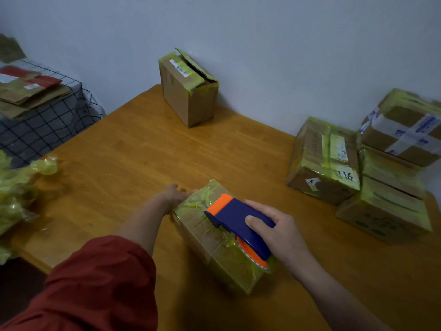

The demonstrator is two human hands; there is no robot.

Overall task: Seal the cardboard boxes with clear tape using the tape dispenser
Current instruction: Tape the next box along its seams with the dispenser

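Wooden table (119,151) against pale wall (262,44); checked cloth (47,120) at left; right hand (279,230) grasps tape dispenser (238,220) atop cardboard box (214,254); left hand (175,194) on box's far end, finger curl unclear.

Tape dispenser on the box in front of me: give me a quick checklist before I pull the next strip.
1. Right hand grips the dispenser: ok.
2. Dispenser rests on top of the box: ok.
3. Left hand steadies the box's far end: ok.
4. Tape end stuck down under the dispenser: cannot tell, hidden.
5. Box lies flat on the table: ok.
6. Wall box sealed: not ok, its top flap stands open.
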